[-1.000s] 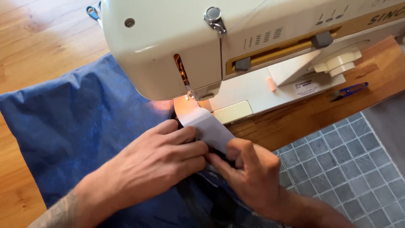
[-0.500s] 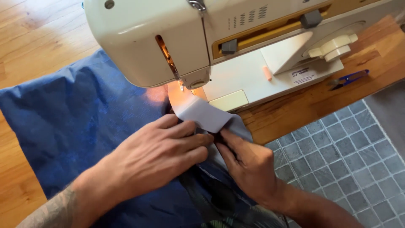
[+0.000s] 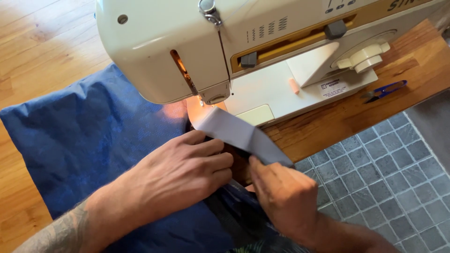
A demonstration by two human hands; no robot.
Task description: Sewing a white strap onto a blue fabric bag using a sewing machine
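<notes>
Hands low in the frame, both on the work. Right hand [image 3: 286, 199] nearest the camera, back of the hand up, knuckles bent; its fingers [image 3: 262, 169] close together and pinched on the near end of a pale grey strip [image 3: 239, 133], thumb hidden beneath so the grip underneath cannot be read. Left hand [image 3: 185, 171] just beside it, palm down, forearm running in from the lower left; fingers together and fairly straight, pressing flat on the blue fabric [image 3: 84, 136] and dark cloth at the table edge, fingertips touching the strip's lower side. Strip lies up and to the left of the right-hand fingers, long axis running diagonally from that hand toward the needle area, its far end resting on the lit patch under the presser foot [image 3: 211, 99]. Left hand is the nearer of the two to the needle; right hand trails at the strip's tail. Blue fabric spreads out to the left over the wooden table [image 3: 37, 42]. Beyond, cream sewing machine [image 3: 225, 37] fills the upper frame, head overhanging the strip's far end. Farther right, small blue thread snips [image 3: 386, 90] lie on the wood, well apart from both hands. Grey tiled floor [image 3: 375, 159] shows below the table edge.
</notes>
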